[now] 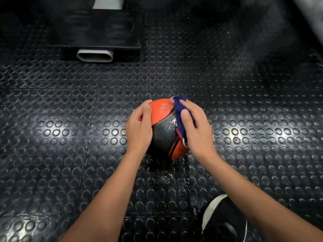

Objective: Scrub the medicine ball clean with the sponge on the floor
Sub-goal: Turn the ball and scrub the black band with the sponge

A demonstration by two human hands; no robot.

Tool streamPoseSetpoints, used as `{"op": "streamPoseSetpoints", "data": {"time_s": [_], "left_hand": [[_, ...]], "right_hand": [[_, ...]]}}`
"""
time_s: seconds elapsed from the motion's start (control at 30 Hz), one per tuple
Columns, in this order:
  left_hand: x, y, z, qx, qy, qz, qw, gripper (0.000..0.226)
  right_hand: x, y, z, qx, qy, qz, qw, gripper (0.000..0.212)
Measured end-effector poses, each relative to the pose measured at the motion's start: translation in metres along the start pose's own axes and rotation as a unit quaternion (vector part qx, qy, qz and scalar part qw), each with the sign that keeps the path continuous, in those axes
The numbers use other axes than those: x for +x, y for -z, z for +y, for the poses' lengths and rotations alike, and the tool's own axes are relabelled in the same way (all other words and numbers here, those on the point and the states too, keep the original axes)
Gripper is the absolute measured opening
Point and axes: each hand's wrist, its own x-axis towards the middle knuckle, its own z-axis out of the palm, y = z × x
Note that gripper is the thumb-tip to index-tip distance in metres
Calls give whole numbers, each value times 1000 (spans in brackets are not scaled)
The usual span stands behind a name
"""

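Ball: the medicine ball [163,130] sits on the studded floor [70,130], between my hands.
Left hand [139,129]: spread flat against its left side, steadying it.
Right hand [196,127]: clamped on the blue sponge [180,110], pressing it to the upper right.
Progress: water around the base; I judge scrubbing is underway, underside undone.

The right hand [195,130] hides most of the sponge [180,109].

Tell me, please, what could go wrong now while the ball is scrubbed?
The medicine ball may roll away: only the left hand steadies it, and the studded floor beneath looks wet. The blue sponge, pressed by the right hand, could slip off the curved side.
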Motion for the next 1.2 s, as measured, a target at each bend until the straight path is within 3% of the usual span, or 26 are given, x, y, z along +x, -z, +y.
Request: {"op": "streamPoseSetpoints", "data": {"time_s": [0.07,0.17,0.23,0.33,0.4,0.47,0.53,0.6,0.67,0.73,0.8,0.87,0.9,0.97,1.07,1.13,1.2], "left_hand": [[-3,-1,0,-1,-6,2,1000,42],[-4,-8,6,16,-10,10,1000,42],[-2,-11,10,19,-5,17,1000,43],[5,-8,9,12,13,13,1000,39],[6,-3,6,0,18,10,1000,38],[4,0,4,-14,15,11,1000,40],[0,-1,3,-8,7,8,1000,42],[-4,-6,6,5,-1,8,1000,39],[-3,-9,9,13,0,16,1000,35],[0,-9,10,17,4,13,1000,37],[1,-6,5,16,-4,8,1000,42],[-1,-4,0,6,-17,9,1000,46],[-2,-3,-2,0,-20,10,1000,47],[-3,-3,-2,-5,-22,11,1000,47],[-4,-6,3,8,-14,10,1000,44],[-3,-6,5,7,-10,6,1000,44],[-1,-3,5,3,-5,0,1000,44]], "right_hand": [[-1,-4,18,2,16,-13,1000,42],[18,0,36,152,-207,12,966,73],[28,5,34,144,-274,-6,951,85],[23,0,4,35,-143,-14,989,50],[12,-5,-5,-28,-12,-17,999,41],[8,-7,2,-32,32,-23,999,36],[15,-3,13,59,-79,-13,995,27],[26,4,21,150,-251,-1,956,35],[35,8,21,146,-302,-21,942,40],[34,5,11,89,-207,-5,974,33],[22,2,-6,-11,-21,-19,1000,31],[15,0,-6,-80,116,-73,987,35],[14,0,-2,-68,119,-80,987,34],[20,3,10,39,-21,-38,998,28],[38,10,31,121,-292,-39,948,40],[42,11,32,99,-333,-47,936,46],[35,8,18,67,-270,-23,960,43]]}}
